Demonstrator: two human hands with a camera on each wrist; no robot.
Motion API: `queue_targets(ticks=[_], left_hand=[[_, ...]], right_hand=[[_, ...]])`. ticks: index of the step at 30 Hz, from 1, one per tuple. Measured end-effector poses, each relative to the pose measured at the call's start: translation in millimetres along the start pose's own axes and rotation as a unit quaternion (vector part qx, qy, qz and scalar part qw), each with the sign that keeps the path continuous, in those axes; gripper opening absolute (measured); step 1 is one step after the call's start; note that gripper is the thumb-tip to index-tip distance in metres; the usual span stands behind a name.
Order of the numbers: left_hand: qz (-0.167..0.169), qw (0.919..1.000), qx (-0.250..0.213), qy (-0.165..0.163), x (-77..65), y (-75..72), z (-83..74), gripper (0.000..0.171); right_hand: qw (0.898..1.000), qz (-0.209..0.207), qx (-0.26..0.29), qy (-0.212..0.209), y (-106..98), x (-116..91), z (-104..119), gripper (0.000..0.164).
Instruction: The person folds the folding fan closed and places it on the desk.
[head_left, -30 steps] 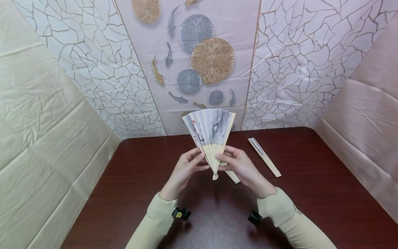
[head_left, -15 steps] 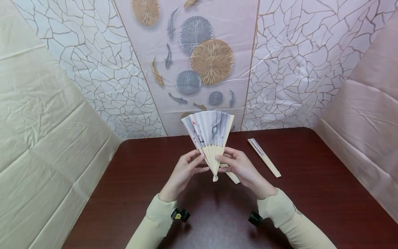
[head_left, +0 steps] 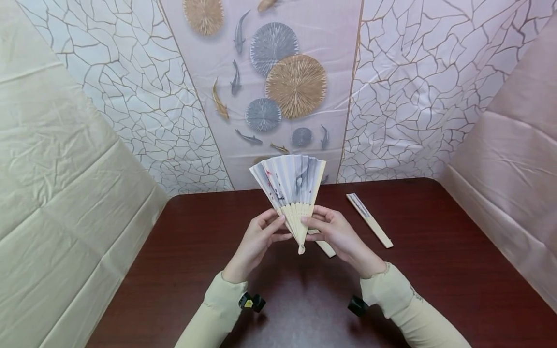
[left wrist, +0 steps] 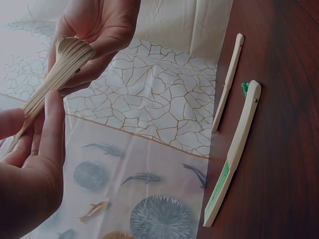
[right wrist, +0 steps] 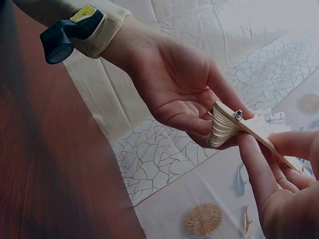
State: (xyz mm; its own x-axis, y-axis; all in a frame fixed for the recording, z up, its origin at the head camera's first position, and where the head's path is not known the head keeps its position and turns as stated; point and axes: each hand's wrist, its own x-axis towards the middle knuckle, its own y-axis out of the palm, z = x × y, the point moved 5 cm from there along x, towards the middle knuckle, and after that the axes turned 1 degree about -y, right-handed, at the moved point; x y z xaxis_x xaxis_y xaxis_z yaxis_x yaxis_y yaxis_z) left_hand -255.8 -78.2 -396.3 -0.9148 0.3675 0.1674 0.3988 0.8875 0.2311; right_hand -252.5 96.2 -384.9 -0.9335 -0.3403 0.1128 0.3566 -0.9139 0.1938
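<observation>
A folding fan (head_left: 289,181), partly spread, is held up above the table in both hands. It has pale wooden ribs and a grey-white leaf with red and dark painting. My left hand (head_left: 254,241) pinches its left edge rib, thumb in front. On the other side my right hand (head_left: 339,237) pinches the right guard, its thumb lying on the ribs. The riveted end points down between the hands. In the right wrist view, the rivet (right wrist: 238,115) and the stacked rib ends show close to the fingers.
A folded fan (head_left: 370,221) lies on the dark red table (head_left: 209,227) at the right. Another folded fan (left wrist: 232,154), with green cloth, lies partly hidden behind my right hand in the head view. Patterned cloth (head_left: 391,96) hangs behind the table.
The fan's left edge has moved slightly left, so it is spread a little wider. Both hands keep their hold and have barely moved.
</observation>
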Motion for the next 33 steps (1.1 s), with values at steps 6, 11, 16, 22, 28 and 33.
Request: queue_targets(ticks=[6, 11, 16, 22, 28, 33], left_hand=[[0.003, 1.0, -0.006, 0.002, -1.4, -1.1, -0.4, 0.038], [0.004, 0.9999, -0.01, 0.004, -1.5, -1.4, -1.7, 0.037], [0.004, 0.9999, -0.009, 0.003, -1.9, -1.4, -2.2, 0.038], [0.005, 0.9999, -0.016, 0.002, -2.0, -1.1, -2.9, 0.039], [0.009, 0.9998, -0.015, -0.003, -3.3, 0.1, -3.8, 0.039], [0.009, 0.9999, -0.01, -0.004, -4.1, 0.7, -3.9, 0.039]], right_hand=[[1.0, 0.007, 0.001, 0.002, 2.7, -0.6, -0.2, 0.041], [1.0, 0.011, -0.005, -0.004, 3.5, -0.7, 0.9, 0.039], [1.0, 0.015, -0.008, -0.004, 4.2, -0.8, 1.4, 0.039], [1.0, 0.018, -0.009, -0.003, 4.4, -1.2, 1.5, 0.039], [1.0, 0.021, -0.012, -0.003, 4.0, -2.4, 0.8, 0.04], [1.0, 0.023, -0.013, -0.002, 3.8, -3.2, -0.1, 0.039]])
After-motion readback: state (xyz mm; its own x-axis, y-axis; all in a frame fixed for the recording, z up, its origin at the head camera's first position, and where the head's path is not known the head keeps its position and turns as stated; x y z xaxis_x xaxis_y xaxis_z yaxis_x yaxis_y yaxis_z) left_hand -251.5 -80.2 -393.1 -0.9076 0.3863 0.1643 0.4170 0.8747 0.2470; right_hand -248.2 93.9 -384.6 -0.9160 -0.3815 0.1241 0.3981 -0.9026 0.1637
